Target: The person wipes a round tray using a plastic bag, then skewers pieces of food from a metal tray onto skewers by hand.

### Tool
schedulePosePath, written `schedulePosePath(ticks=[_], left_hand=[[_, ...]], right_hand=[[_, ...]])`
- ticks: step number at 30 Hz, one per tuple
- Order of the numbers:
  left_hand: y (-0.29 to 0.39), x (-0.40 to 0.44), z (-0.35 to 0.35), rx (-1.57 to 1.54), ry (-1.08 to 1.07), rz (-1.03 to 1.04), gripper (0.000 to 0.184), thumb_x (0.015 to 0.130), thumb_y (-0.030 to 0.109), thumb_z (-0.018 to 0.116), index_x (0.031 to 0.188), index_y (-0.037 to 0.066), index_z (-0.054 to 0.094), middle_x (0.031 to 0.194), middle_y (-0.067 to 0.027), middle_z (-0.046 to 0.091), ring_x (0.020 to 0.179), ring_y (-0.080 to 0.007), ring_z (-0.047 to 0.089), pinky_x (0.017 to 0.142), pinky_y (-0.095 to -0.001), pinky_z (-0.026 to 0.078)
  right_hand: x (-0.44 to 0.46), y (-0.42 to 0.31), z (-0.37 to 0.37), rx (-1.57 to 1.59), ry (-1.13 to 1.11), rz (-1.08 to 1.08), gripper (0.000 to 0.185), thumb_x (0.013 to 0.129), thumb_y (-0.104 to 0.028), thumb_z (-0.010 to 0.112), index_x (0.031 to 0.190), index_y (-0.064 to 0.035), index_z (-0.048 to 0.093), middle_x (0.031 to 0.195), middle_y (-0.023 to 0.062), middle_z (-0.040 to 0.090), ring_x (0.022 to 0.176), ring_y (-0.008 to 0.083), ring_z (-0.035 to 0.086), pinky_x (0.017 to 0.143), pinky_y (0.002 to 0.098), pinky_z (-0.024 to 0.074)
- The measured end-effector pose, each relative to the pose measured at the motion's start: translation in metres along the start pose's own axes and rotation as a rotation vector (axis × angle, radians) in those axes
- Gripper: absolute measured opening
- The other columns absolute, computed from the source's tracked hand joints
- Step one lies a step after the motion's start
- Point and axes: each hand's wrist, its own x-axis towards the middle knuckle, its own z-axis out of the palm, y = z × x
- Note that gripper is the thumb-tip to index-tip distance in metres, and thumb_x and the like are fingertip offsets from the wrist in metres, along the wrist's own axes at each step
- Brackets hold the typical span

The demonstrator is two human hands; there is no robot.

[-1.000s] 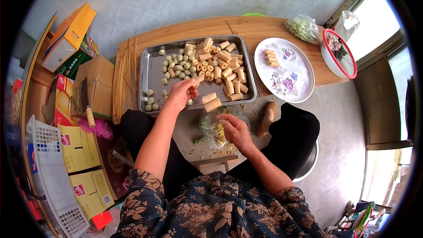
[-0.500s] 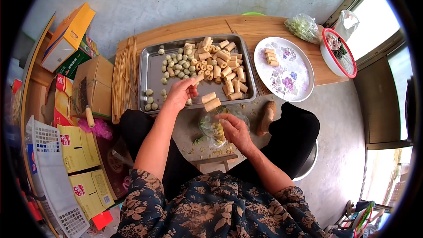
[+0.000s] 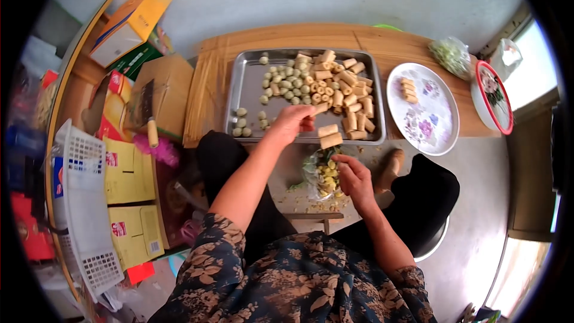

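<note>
Over the near edge of the metal tray, my left hand pinches a tan cylindrical roll between thumb and fingers. Lower and to the right, my right hand is closed on a thin skewer that barely shows. Two tan rolls sit side by side on it, just below the roll in my left hand and apart from it. In the tray, a heap of tan hollow rolls fills the right part. Pale green balls lie to its left.
Right of the tray is a floral plate with a short row of rolls. Beyond stand a bagged green vegetable and a red-rimmed bowl. A plastic bag of yellow-green scraps lies below my hands. A knife leans against a cardboard box.
The view has swung left, so the tray and plate appear farther right. Both hands keep their hold, and the left-hand roll is slightly nearer the two skewered rolls.
</note>
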Motion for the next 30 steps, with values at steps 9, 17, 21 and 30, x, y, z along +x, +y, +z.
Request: schedulePosePath(ticks=[9, 17, 21, 30], left_hand=[[-0.003, -0.003, 0.008, 0.022, -0.029, -0.038, 0.019, 0.081, 0.021, 0.069, 0.090, 0.005, 0.063, 0.078, -0.0028, 0.060, 0.065, -0.0123, 0.057, 0.064, -0.0302, 0.052], [-0.022, -0.012, 0.036, 0.119, 0.010, -0.045, 0.021, 0.082, 0.023, 0.068, 0.086, 0.003, 0.063, 0.069, -0.0019, 0.060, 0.057, -0.0105, 0.058, 0.049, -0.0240, 0.050], [-0.031, -0.012, 0.059, 0.039, 0.080, 0.038, 0.039, 0.088, 0.041, 0.058, 0.093, 0.003, 0.062, 0.071, -0.0014, 0.059, 0.056, -0.0087, 0.056, 0.052, -0.0235, 0.049], [-0.070, 0.002, 0.118, 0.607, 0.086, 0.380, 0.025, 0.084, 0.025, 0.060, 0.085, 0.001, 0.065, 0.067, -0.0042, 0.062, 0.058, -0.0116, 0.059, 0.055, -0.0280, 0.047]], right_hand=[[-0.003, -0.010, 0.004, 0.006, -0.009, 0.015, 0.024, 0.095, -0.011, 0.045, 0.112, 0.0011, 0.057, 0.050, -0.0063, 0.039, 0.041, 0.0027, 0.030, 0.041, 0.0193, 0.0242], [0.000, -0.004, 0.001, 0.020, 0.068, 0.026, 0.023, 0.094, -0.012, 0.047, 0.110, 0.0000, 0.058, 0.050, -0.0055, 0.040, 0.041, 0.0034, 0.030, 0.041, 0.0192, 0.0244], [0.002, -0.009, -0.008, 0.070, 0.141, -0.030, 0.024, 0.094, -0.013, 0.046, 0.110, -0.0001, 0.058, 0.049, -0.0054, 0.037, 0.040, 0.0047, 0.030, 0.040, 0.0200, 0.0240], [0.000, -0.038, -0.046, 0.368, 0.363, -0.173, 0.025, 0.095, -0.011, 0.043, 0.114, 0.0012, 0.054, 0.048, -0.0035, 0.031, 0.040, 0.0060, 0.025, 0.041, 0.0224, 0.0214]])
